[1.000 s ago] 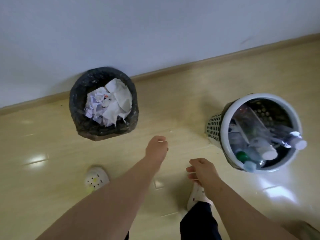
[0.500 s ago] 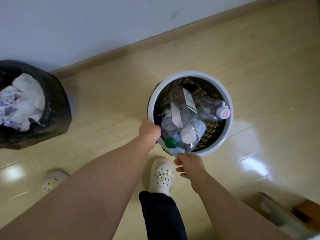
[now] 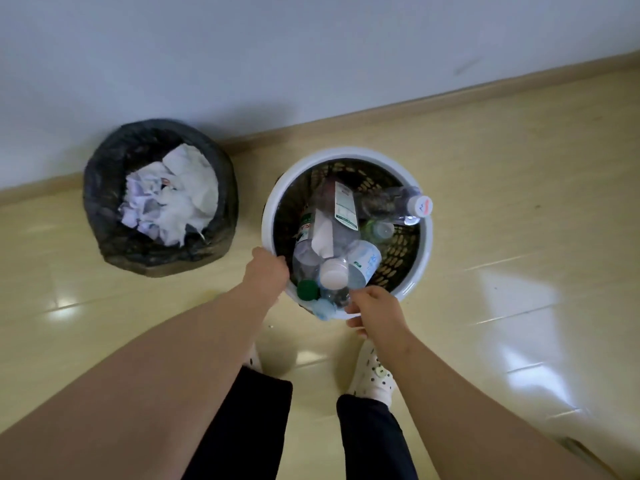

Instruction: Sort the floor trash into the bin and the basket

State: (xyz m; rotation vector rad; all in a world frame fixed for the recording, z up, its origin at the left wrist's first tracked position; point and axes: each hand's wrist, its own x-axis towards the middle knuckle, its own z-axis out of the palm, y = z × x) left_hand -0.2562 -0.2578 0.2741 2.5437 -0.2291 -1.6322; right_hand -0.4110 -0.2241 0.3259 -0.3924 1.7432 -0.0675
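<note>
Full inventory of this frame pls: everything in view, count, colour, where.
bin: 1, black bag lining, on the floor at left, by the wall
crumpled paper: a heap, white, inside the bin
basket: 1, white rim, dark mesh, on the floor right of the bin
plastic bottles: several, clear, exact count unclear, inside the basket
clogs: 2, white, near the basket, left one mostly hidden
trousers: dark, bottom centre
left hand: grips the basket's near-left rim
right hand: grips the basket's near rim

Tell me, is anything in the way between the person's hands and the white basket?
Nothing visible. The left hand grips the near-left rim of the basket, and the right hand holds its near edge, right beside the bottles inside.
</note>
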